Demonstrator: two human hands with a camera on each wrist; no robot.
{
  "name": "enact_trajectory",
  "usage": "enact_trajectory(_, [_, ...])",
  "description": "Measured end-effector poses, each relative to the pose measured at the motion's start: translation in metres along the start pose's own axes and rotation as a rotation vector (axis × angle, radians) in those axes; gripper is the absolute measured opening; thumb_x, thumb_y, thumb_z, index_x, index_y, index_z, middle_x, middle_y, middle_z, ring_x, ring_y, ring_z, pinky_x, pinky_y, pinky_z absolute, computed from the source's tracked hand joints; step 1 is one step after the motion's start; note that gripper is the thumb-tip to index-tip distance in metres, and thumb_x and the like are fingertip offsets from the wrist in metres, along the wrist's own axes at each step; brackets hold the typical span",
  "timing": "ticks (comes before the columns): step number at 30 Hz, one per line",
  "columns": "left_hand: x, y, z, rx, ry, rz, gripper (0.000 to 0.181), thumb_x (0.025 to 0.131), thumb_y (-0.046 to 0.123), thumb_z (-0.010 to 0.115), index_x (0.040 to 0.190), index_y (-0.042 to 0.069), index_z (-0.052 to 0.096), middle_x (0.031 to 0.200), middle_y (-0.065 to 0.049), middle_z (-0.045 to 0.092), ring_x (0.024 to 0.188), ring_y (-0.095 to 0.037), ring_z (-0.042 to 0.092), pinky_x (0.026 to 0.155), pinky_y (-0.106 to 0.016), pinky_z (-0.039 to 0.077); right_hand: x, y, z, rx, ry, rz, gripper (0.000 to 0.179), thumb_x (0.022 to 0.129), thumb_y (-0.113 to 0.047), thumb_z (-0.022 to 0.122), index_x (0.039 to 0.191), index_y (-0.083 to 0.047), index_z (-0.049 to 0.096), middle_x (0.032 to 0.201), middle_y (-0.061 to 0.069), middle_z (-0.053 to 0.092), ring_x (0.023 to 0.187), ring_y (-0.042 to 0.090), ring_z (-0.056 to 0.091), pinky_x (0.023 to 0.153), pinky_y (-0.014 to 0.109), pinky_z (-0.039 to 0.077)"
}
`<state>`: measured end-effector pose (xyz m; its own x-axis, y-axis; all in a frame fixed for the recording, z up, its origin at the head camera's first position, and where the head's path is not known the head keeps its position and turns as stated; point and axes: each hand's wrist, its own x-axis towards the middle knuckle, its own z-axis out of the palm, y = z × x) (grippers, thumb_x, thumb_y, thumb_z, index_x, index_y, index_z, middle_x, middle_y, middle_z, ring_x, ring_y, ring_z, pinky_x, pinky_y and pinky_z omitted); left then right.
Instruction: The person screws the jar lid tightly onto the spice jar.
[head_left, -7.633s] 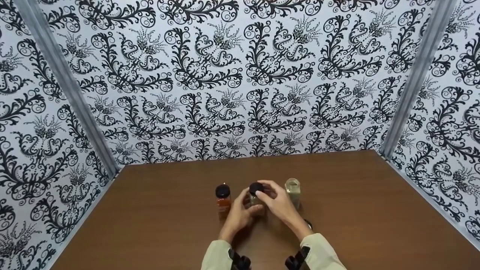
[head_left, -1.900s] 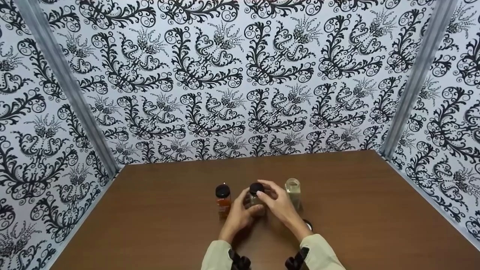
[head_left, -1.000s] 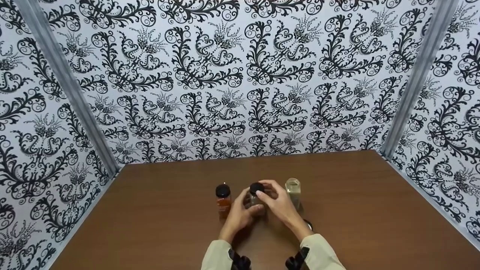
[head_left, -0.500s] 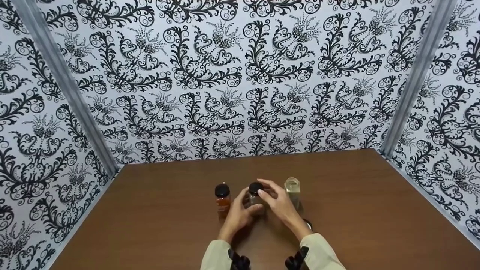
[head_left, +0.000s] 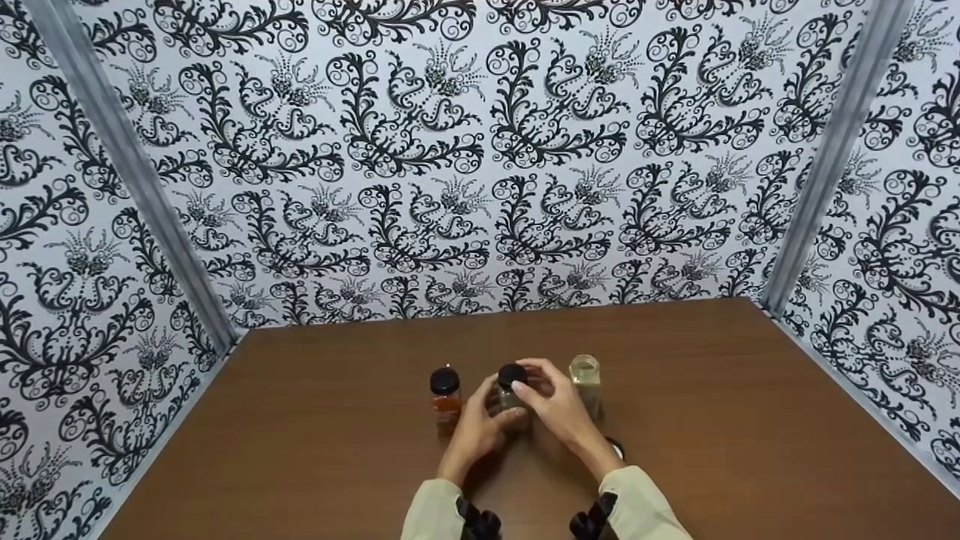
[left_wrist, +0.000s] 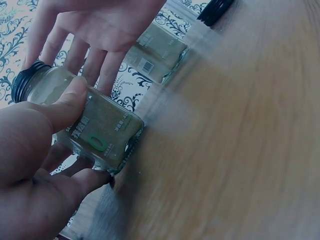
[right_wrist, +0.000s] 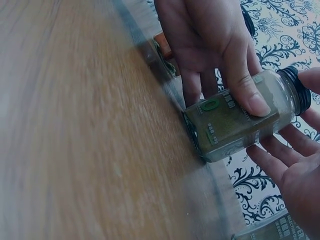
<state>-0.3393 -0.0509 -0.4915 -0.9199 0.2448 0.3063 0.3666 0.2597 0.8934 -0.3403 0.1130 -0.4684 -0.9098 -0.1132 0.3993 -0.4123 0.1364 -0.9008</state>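
Note:
In the head view my left hand [head_left: 480, 435] grips the body of a small glass spice jar standing upright on the table. Greenish-brown powder and a label with green print show on this spice jar [left_wrist: 102, 127] in the left wrist view. My right hand [head_left: 561, 409] pinches the jar's black lid [head_left: 512, 375] between thumb and fingers; the lid sits on the neck. In the right wrist view the left thumb [right_wrist: 252, 102] lies across the glass, and the right fingertips touch the rim of the black lid [right_wrist: 296, 90].
Left of the hands stands a jar of orange-red spice [head_left: 447, 405] with a black lid. To the right is a lidless jar of pale powder [head_left: 587, 386]. A loose black lid [head_left: 616, 450] lies by the right wrist. Patterned walls [head_left: 480, 187] enclose the brown table [head_left: 337, 420].

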Motion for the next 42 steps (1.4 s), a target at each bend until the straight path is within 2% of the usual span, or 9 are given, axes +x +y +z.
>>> enact_trajectory(6, [-0.0006, 0.0010, -0.0001, 0.018, 0.001, -0.012, 0.060, 0.092, 0.019, 0.072, 0.146, 0.010, 0.048, 0.139, -0.022, 0.058, 0.127, -0.038, 0.060, 0.106, -0.053, 0.049, 0.0003, -0.0010, -0.0013, 0.002, -0.013, -0.005, 0.044, 0.096, -0.013, 0.065, 0.138, -0.003, 0.055, 0.130, 0.020, 0.065, 0.120, 0.033, 0.063, 0.103, 0.028, 0.050])
enact_trajectory(16, [-0.0005, 0.0011, 0.0006, -0.026, 0.002, 0.005, 0.061, 0.090, 0.015, 0.074, 0.144, 0.005, 0.048, 0.134, -0.024, 0.061, 0.126, -0.038, 0.060, 0.106, -0.048, 0.050, -0.0010, -0.0009, -0.0010, -0.007, -0.019, -0.017, 0.033, 0.095, -0.013, 0.068, 0.127, -0.005, 0.062, 0.124, 0.018, 0.067, 0.116, 0.030, 0.064, 0.099, 0.028, 0.051])
enact_trajectory(25, [0.0001, 0.0002, 0.0007, -0.051, 0.008, 0.012, 0.062, 0.089, 0.013, 0.075, 0.144, 0.004, 0.048, 0.134, -0.025, 0.061, 0.126, -0.038, 0.059, 0.105, -0.048, 0.050, -0.0007, 0.0002, -0.0015, -0.009, -0.024, -0.019, 0.039, 0.096, -0.012, 0.066, 0.134, -0.004, 0.060, 0.126, 0.020, 0.067, 0.118, 0.033, 0.064, 0.100, 0.025, 0.051])
enact_trajectory(35, [-0.0015, 0.0017, 0.0015, -0.054, 0.008, 0.024, 0.060, 0.090, 0.012, 0.074, 0.143, 0.005, 0.049, 0.136, -0.024, 0.060, 0.126, -0.036, 0.059, 0.104, -0.047, 0.051, -0.0007, 0.0008, 0.0006, 0.008, -0.003, 0.006, 0.034, 0.093, -0.015, 0.072, 0.124, -0.005, 0.062, 0.119, 0.017, 0.069, 0.112, 0.027, 0.066, 0.097, 0.027, 0.052])
enact_trajectory(42, [-0.0004, 0.0009, 0.0010, -0.025, 0.009, 0.039, 0.059, 0.090, 0.016, 0.074, 0.143, 0.004, 0.049, 0.134, -0.023, 0.061, 0.125, -0.036, 0.061, 0.103, -0.045, 0.053, -0.0014, -0.0009, -0.0009, -0.004, -0.023, -0.016, 0.042, 0.095, -0.015, 0.069, 0.134, -0.005, 0.059, 0.126, 0.020, 0.067, 0.118, 0.033, 0.064, 0.101, 0.029, 0.051])
